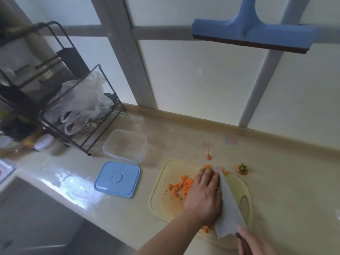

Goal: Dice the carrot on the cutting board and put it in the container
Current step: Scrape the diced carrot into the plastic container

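Diced carrot pieces [181, 186] lie in a loose heap on the pale yellow cutting board [161, 201]. My left hand [204, 194] rests flat over the board with straight fingers, pressed against the flat of the broad cleaver blade [230, 212]. At the lower right my right hand [255, 243] grips the cleaver's dark handle. The blade leans on the board beside the carrot heap. An open clear plastic container [125, 144] stands on the counter to the left of the board, with its blue lid [117, 178] lying in front of it.
A carrot top with a green stub [242, 169] and a carrot tip [208, 157] lie on the beige counter behind the board. A black wire rack [81, 115] with plastic bags stands at the left. A sink [36, 214] opens at lower left. A blue squeegee [253, 34] hangs on the window.
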Motion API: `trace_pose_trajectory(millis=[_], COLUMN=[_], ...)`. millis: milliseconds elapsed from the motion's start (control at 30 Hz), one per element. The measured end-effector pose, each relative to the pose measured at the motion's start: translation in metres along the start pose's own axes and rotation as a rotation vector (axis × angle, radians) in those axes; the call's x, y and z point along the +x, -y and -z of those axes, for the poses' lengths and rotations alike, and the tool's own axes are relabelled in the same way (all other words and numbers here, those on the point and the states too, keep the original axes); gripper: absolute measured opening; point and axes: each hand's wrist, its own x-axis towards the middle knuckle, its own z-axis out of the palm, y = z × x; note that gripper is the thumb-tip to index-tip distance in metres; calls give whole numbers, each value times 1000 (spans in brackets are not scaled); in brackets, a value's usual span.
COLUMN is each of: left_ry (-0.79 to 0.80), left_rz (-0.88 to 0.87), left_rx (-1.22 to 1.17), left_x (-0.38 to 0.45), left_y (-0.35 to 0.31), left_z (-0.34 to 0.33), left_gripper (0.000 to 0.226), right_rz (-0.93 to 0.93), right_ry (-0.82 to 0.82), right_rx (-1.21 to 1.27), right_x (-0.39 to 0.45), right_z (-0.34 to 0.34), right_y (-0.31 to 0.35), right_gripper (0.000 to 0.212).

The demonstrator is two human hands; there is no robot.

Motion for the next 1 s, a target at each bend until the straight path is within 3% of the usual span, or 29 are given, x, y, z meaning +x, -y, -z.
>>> trace_pose_trajectory(millis=[67, 300, 433, 567, 833, 1000], left_ry=[-25, -148, -170, -173, -22, 69], left_rz=[40, 148, 256, 324, 427, 463], left_rx=[2, 35, 60, 78, -2, -7], left_x=[1, 4, 6, 11, 26, 35], left_y=[8, 69, 121, 182, 248, 270], left_z=[12, 83, 136, 171, 192, 182], left_gripper=[56, 55, 60, 59, 64, 38], right_rz=[30, -97, -150, -241, -398, -487], right_ry=[54, 493, 604, 631, 600, 558], right_rx=[-35, -116, -82, -89, -101, -57], right_x=[6, 33, 46, 62, 81, 81], right_z=[-5, -63, -121, -180, -245, -257], right_y=[10, 90, 132, 169, 203, 207], right_gripper=[60, 62, 54, 48, 49, 50])
